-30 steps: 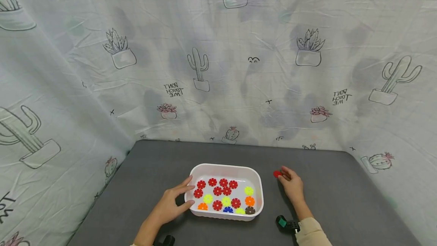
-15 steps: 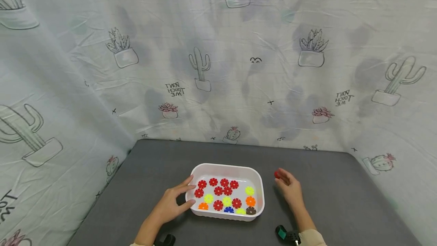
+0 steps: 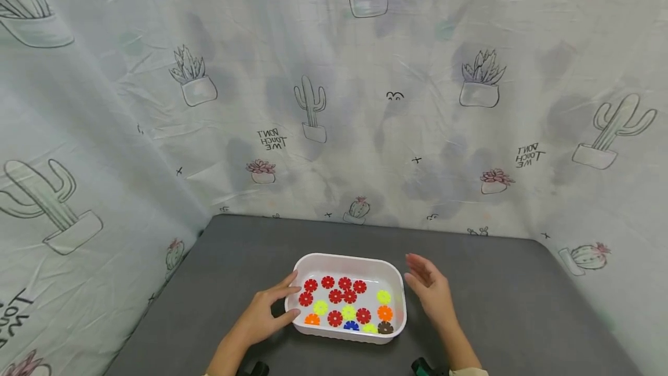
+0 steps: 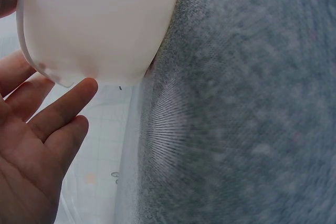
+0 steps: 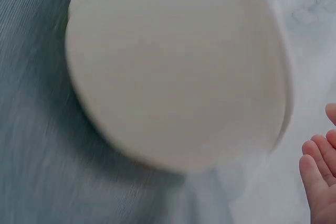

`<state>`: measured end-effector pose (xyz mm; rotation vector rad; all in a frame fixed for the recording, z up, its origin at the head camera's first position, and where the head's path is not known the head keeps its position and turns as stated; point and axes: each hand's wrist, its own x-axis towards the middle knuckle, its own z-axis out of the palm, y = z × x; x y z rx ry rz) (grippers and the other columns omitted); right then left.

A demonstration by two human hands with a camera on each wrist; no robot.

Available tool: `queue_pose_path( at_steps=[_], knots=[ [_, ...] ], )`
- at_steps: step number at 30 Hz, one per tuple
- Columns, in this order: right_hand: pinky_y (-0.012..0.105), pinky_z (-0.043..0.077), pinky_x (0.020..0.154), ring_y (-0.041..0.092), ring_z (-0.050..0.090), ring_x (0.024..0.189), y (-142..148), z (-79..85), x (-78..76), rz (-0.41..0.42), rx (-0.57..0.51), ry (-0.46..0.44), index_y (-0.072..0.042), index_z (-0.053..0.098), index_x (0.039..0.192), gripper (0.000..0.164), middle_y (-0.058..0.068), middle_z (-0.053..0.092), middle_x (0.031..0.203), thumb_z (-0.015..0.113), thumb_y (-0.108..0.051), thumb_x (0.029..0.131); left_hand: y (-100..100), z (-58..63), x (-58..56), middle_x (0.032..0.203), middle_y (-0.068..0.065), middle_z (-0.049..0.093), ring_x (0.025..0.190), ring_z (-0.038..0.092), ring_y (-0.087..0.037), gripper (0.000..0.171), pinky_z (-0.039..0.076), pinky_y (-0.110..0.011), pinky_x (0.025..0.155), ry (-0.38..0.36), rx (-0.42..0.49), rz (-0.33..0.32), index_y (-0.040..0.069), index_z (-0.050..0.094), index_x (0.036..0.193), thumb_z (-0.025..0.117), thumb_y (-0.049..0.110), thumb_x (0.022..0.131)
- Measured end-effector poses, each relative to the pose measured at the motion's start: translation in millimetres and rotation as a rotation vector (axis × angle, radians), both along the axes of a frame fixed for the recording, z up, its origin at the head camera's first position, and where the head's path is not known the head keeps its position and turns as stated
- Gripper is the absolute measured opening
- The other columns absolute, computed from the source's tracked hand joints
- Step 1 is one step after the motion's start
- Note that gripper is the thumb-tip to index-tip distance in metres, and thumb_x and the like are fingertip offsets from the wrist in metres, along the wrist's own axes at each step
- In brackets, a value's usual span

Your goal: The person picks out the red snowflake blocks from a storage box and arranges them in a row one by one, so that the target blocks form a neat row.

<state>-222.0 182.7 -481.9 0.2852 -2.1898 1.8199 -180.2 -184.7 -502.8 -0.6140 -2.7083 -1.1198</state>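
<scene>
A white plastic tray (image 3: 341, 335) stands on the grey table with flat, notched plastic discs scattered in it, mostly red. My left hand (image 3: 263, 312) holds its left end, thumb and fingers spread over the rim; in the left wrist view two fingers (image 4: 68, 106) extend by its outer wall. Just right of the tray is my right hand (image 3: 430, 289), fingers loosely bent and the thumb apart from them. No disc shows in that hand. In the right wrist view its fingers (image 5: 317, 163) enter at the right edge, beside the tray's blurred wall (image 5: 173, 66).
Yellow discs (image 3: 384, 296), orange ones (image 3: 384, 313), a blue disc (image 3: 351, 325) and a brown one (image 3: 385, 328) lie among the red discs (image 3: 335, 318). Behind the grey table (image 3: 485, 283) hangs a white curtain (image 3: 355, 161) printed with cacti.
My right hand has moved left to the tray's side. The red disc at its fingertips earlier has gone from sight. My left hand keeps its place on the tray.
</scene>
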Motion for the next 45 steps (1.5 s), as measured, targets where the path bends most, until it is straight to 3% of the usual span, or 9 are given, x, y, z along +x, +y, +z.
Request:
queue_pose_path(
  at_steps=[6, 11, 14, 18, 22, 29, 37, 45],
  knots=[
    [0.012, 0.043, 0.094, 0.024, 0.056, 0.118, -22, 12.4, 2.7, 0.052, 0.019, -0.047, 0.000, 0.055, 0.127, 0.042, 0.018, 0.058, 0.129, 0.066, -0.004, 0.087, 1, 0.0, 1.8, 0.144, -0.004, 0.047, 0.127, 0.051, -0.027, 0.046, 0.045, -0.053, 0.097, 0.006, 0.004, 0.005, 0.011, 0.065, 0.122, 0.069, 0.036, 0.084],
    [0.034, 0.044, 0.100, 0.035, 0.054, 0.120, -40, 22.7, 10.3, 0.112, 0.040, -0.073, 0.003, 0.054, 0.127, 0.042, 0.022, 0.057, 0.130, 0.065, -0.004, 0.087, 1, 0.0, 3.0, 0.144, -0.003, 0.047, 0.127, 0.050, -0.026, 0.046, 0.044, -0.053, 0.097, -0.014, 0.005, 0.011, 0.011, 0.065, 0.123, 0.069, 0.036, 0.084],
    [0.042, 0.041, 0.101, 0.034, 0.055, 0.120, -47, 20.4, 7.7, 0.143, 0.055, -0.065, 0.002, 0.054, 0.127, 0.042, 0.021, 0.057, 0.129, 0.066, -0.005, 0.087, 0, -0.5, 2.6, 0.145, -0.003, 0.046, 0.128, 0.050, -0.026, 0.046, 0.044, -0.055, 0.098, -0.020, 0.008, 0.013, 0.011, 0.065, 0.123, 0.069, 0.035, 0.084],
    [0.040, 0.042, 0.102, 0.031, 0.055, 0.119, -50, 6.4, -1.5, 0.174, 0.085, -0.082, -0.004, 0.056, 0.126, 0.041, 0.015, 0.059, 0.128, 0.067, -0.009, 0.087, 1, -1.7, 2.6, 0.145, -0.002, 0.046, 0.128, 0.049, -0.025, 0.045, 0.044, -0.054, 0.098, -0.023, 0.015, 0.018, 0.012, 0.065, 0.123, 0.071, 0.034, 0.083],
    [0.043, 0.043, 0.102, 0.031, 0.056, 0.118, -50, 5.7, -4.7, 0.241, 0.133, -0.122, -0.006, 0.058, 0.124, 0.038, 0.014, 0.060, 0.127, 0.067, -0.010, 0.087, 1, -2.2, 3.2, 0.145, 0.000, 0.046, 0.128, 0.049, -0.024, 0.045, 0.044, -0.053, 0.098, -0.018, 0.021, 0.023, 0.013, 0.066, 0.122, 0.072, 0.033, 0.082],
    [0.049, 0.042, 0.101, 0.038, 0.056, 0.115, -50, 5.7, -11.6, 0.436, 0.261, -0.145, 0.000, 0.057, 0.123, 0.035, 0.022, 0.059, 0.123, 0.063, -0.004, 0.089, 1, -1.3, 1.9, 0.144, -0.003, 0.047, 0.126, 0.051, -0.027, 0.045, 0.045, -0.054, 0.097, 0.017, 0.004, 0.017, 0.011, 0.066, 0.121, 0.071, 0.033, 0.083],
    [0.054, 0.046, 0.095, 0.039, 0.058, 0.110, -52, 9.1, -16.2, 0.559, 0.388, -0.198, 0.004, 0.060, 0.115, 0.027, 0.021, 0.062, 0.117, 0.061, -0.001, 0.088, 0, 0.5, 1.1, 0.145, -0.003, 0.046, 0.128, 0.050, -0.027, 0.045, 0.044, -0.055, 0.097, -0.014, 0.005, 0.017, 0.011, 0.065, 0.122, 0.071, 0.032, 0.083],
    [0.048, 0.051, 0.091, 0.031, 0.061, 0.105, -55, 13.3, -20.6, 0.644, 0.566, -0.244, 0.001, 0.063, 0.109, 0.024, 0.015, 0.066, 0.111, 0.060, 0.003, 0.085, 1, 4.2, -0.7, 0.145, -0.003, 0.047, 0.128, 0.049, -0.026, 0.046, 0.043, -0.055, 0.098, -0.012, 0.023, 0.010, 0.010, 0.065, 0.122, 0.071, 0.034, 0.082]
  ],
)
